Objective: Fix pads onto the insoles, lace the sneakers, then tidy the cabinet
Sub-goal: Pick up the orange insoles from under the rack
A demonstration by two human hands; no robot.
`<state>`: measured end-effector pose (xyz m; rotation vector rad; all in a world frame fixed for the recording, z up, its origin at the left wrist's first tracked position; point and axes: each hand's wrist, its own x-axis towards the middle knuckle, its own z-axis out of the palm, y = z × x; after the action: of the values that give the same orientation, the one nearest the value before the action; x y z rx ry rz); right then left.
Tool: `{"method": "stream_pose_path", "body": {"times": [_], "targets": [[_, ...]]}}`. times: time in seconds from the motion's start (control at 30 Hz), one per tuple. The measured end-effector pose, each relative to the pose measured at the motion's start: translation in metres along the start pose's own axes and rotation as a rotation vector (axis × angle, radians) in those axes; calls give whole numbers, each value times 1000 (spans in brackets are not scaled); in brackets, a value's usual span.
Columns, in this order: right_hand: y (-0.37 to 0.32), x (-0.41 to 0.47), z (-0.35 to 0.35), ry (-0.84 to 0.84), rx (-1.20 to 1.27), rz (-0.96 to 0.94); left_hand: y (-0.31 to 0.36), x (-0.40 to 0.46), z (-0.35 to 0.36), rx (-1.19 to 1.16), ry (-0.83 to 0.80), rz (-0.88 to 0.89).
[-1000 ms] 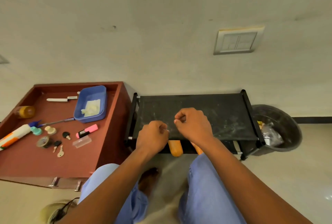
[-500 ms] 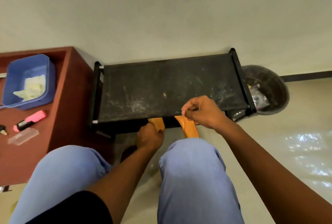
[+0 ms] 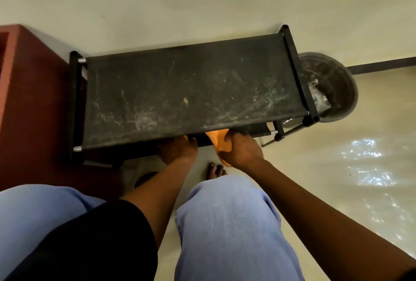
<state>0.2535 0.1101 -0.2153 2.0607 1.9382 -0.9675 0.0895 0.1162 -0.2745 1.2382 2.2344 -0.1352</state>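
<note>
Knees (image 3: 229, 224): closest to me, in light blue trousers, bent under the camera; a black sleeve (image 3: 94, 242) covers the left one in part.
Toes (image 3: 216, 171): bare, on the floor just on my side of the right grip.
Right grip (image 3: 242, 150): I see my right hand curled round an orange insole, thumb over its upper face, fingers under it.
Orange insole (image 3: 219, 142): clamped in the right grip, one end sticking out toward me below the hand, the other end running in under the rack's top shelf.
Left grip (image 3: 177, 151): just left of the right grip, at the front edge of the rack, fingers reaching under the shelf. They are hidden there, so I cannot tell whether they are together or apart. A sliver of orange (image 3: 186, 138) shows at its far side; I cannot tell what it is.
Rack (image 3: 191, 91): black frame with a dusty, scuffed black fabric top, directly beyond both grips, set against the wall.
Lower rail (image 3: 273, 132): to the right of the right grip, a metal bar of the level beneath.
Red cabinet (image 3: 29, 100): well left of the left grip, touching the rack's left end.
Bin (image 3: 333, 87): dark, round, beyond and right of the right grip, just beside the rack's right end, with crumpled wrapping inside.
Floor (image 3: 351, 168): pale and glossy, with light patches to the right of the right grip.
</note>
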Motion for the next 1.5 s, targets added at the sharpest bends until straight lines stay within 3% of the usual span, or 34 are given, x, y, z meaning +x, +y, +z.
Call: {"method": "stream_pose_path", "body": {"times": [0.2,0.43,0.9,1.2,1.3,1.5], "targets": [[-4,28,30,5,-126,70,-6,22,17,-19,-17,-48],[-8,35,39,109,-105,70,-6,21,2,-26,-9,-26],[3,-33,8,160,-194,-15,-21,-51,-45,-5,-48,13],[19,-123,-28,238,-293,-22,-54,-127,-90,-28,-210,-216],[21,-158,-41,257,-306,-20,-62,-158,-105,-99,-171,-140],[26,-206,-68,329,-290,-23,-83,-200,-134,26,-63,58]]}}
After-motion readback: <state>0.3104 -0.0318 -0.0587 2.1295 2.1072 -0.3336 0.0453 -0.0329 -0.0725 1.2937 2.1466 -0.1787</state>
